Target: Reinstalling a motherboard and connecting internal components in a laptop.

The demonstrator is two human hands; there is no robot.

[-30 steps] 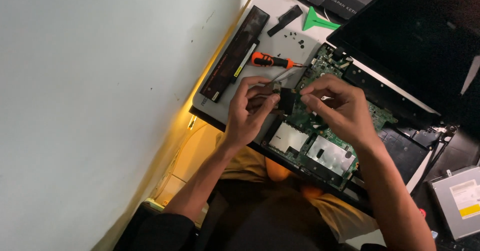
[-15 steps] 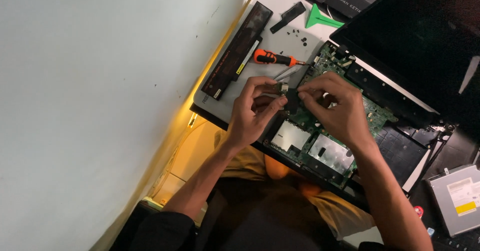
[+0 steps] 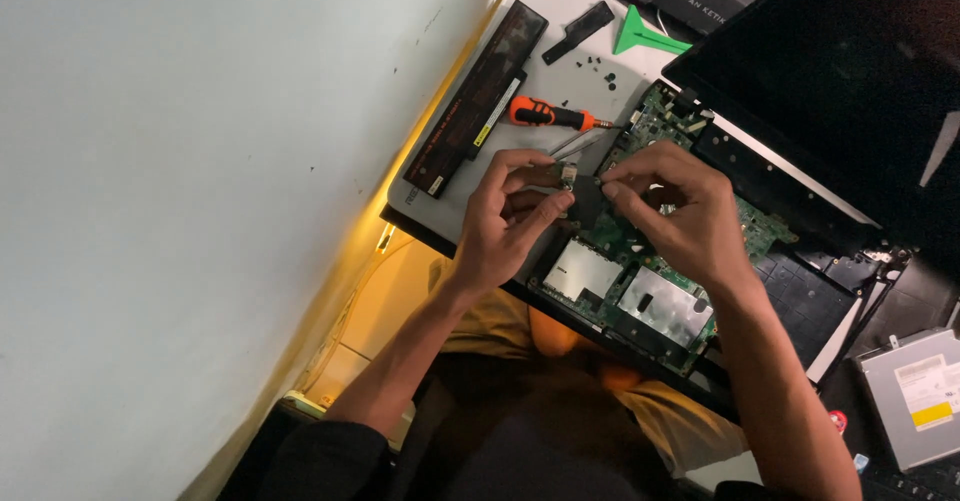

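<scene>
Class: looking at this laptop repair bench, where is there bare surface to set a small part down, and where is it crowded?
Free: the pale patch between the battery and the screwdriver, short of the loose screws. Crowded: the motherboard, where the left hand and right hand pinch a small black part.

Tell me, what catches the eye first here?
Two bare hands, left hand and right hand, pinch a small dark part over an opened laptop's green circuit board at centre. Just above lie an orange-handled screwdriver and a long black battery.
</scene>
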